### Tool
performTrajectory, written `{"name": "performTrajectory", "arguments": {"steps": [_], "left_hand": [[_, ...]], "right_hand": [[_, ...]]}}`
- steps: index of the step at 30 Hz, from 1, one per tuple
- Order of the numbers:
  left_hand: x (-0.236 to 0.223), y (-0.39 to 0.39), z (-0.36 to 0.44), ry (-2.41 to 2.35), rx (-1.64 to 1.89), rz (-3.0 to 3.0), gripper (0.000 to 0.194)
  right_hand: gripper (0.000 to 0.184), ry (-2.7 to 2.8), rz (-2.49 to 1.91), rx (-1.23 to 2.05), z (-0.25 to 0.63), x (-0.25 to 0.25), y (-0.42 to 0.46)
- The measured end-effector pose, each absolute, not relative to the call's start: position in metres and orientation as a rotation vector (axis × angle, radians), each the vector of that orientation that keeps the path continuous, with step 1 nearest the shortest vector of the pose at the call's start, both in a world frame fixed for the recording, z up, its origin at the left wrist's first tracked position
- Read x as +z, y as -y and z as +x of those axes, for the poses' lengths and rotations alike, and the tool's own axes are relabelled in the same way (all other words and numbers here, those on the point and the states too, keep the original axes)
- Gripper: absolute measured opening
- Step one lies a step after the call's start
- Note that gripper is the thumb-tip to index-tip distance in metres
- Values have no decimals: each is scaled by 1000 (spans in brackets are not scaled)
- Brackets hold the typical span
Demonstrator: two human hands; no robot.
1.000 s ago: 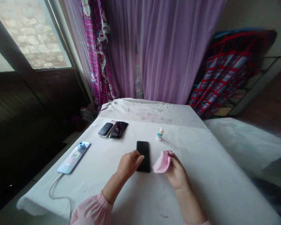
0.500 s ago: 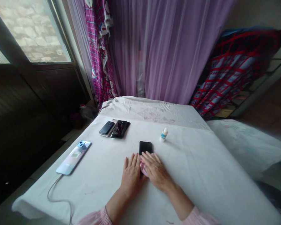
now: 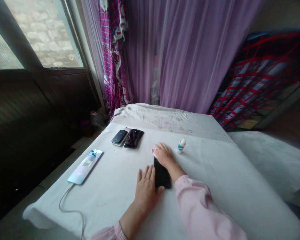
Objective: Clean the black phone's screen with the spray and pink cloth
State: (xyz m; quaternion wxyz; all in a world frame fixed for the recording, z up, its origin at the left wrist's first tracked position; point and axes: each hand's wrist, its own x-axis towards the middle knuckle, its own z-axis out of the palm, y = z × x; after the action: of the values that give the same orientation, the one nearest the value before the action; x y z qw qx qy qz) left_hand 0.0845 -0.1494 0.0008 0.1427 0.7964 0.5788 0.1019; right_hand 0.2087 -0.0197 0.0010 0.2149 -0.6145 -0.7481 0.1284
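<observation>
A black phone (image 3: 162, 175) lies on the white-covered table. Along its left edge rests my left hand (image 3: 147, 186), open, fingers stretched forward and the thumb across the phone's near end. My right hand (image 3: 164, 155) is at the far end of the phone, its fingers laid over a pink cloth (image 3: 154, 152) and pressing it down. Most of the cloth is hidden beneath that hand, with only a bit showing at the left of the fingers. Just right of my right hand stands a small white bottle (image 3: 181, 146) with a blue label.
Farther left, a small dark phone (image 3: 120, 136) and a glossy black phone (image 3: 133, 138) lie among other phones. A pale blue phone (image 3: 86, 168) sits near the table's left edge, with a cable (image 3: 71, 210) running from it. Purple curtains (image 3: 190, 60) hang behind the table.
My right hand has slid forward with the pink cloth to the phone's far end, uncovering its near part. The left hand stays beside the phone. The whole view has shifted slightly.
</observation>
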Motion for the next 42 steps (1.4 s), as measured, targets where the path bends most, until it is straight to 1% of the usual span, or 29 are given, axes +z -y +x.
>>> {"name": "performTrajectory", "arguments": {"steps": [2,5,8,11,13,14,16,19,21,22,23,24,25,26,28,30,32,33,34,35,36,38,39,40,42], "left_hand": [[0,150,84,-1673,308,2272,71],[-4,149,79,-1632,355,2208,75],[-5,144,76,-1541,595,2048,75],[-1,135,82,-1280,1014,1627,70],[4,126,92,-1033,1135,1174,60],[5,121,97,-960,1145,954,53],[7,109,103,-939,1158,782,42],[9,90,98,-944,1250,663,32],[11,78,90,-906,1267,604,30],[13,73,87,-879,1254,583,30],[14,69,84,-852,1233,567,31],[15,66,83,-829,1210,558,32],[16,63,83,-803,1187,547,35],[16,61,84,-772,1167,530,37],[15,59,86,-690,1120,472,39],[13,57,86,-600,1063,389,48],[12,56,84,-546,1028,312,67],[11,55,82,-536,1026,280,73],[11,54,81,-537,1035,250,75],[11,54,79,-549,1050,226,71],[10,53,78,-569,1068,209,63],[9,51,77,-617,1109,207,40],[8,51,77,-633,1132,226,35],[7,50,77,-642,1153,256,39],[6,50,79,-653,1180,326,55]], "right_hand": [[33,1974,-1729,363,209,6,11],[39,1813,-1747,368,216,11,16],[45,1661,-1642,478,224,13,45],[53,1176,-1235,1012,220,13,82],[54,1115,-1114,1199,211,14,99],[54,1130,-1110,1164,207,15,103],[53,1189,-1135,1010,205,17,103],[48,1138,-1242,677,228,13,87],[44,982,-1367,414,254,6,73],[49,913,-1421,323,267,1,65],[58,896,-1470,265,278,-3,58],[67,938,-1504,222,287,-7,50],[72,1012,-1503,170,293,-11,43],[75,1092,-1503,131,296,-14,37],[74,1226,-1494,84,295,-18,25],[66,1294,-1514,103,291,-20,16],[61,1292,-1547,143,288,-22,12],[61,1271,-1552,156,288,-23,12],[63,1245,-1540,176,288,-23,13],[67,1214,-1511,210,288,-22,17],[72,1182,-1468,269,289,-21,21],[79,1108,-1367,454,289,-17,32],[80,1063,-1320,559,288,-14,38],[79,1014,-1280,656,286,-10,44],[77,928,-1220,802,283,-2,55]]}}
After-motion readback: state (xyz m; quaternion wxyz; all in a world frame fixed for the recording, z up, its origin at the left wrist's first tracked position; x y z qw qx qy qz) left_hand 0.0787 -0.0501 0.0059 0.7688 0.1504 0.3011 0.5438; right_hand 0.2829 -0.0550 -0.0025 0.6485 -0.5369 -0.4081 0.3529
